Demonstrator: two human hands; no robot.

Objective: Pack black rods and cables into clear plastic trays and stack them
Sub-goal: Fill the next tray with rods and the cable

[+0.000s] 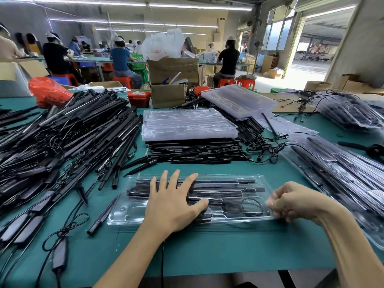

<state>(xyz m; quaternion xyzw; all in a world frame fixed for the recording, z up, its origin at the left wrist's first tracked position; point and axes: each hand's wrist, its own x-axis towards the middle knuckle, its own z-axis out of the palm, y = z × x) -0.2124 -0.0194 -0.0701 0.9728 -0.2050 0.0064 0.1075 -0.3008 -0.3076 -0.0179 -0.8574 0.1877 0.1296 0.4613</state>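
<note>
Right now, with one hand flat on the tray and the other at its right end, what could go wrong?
The left hand presses only the middle of the clear tray, so the right hand pinching its thin right edge may flex it and pop the rods loose. The coiled cable near that edge might spring out. A loose spike beside the tray's left end could snag it when it slides.

text: none legible | white bag (160,47): red print, unreadable

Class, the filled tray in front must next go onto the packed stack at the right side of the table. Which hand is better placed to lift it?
Probably the right hand: it already pinches the clear tray at its right end, nearest the packed stack. The left hand only presses flat on top.
</note>
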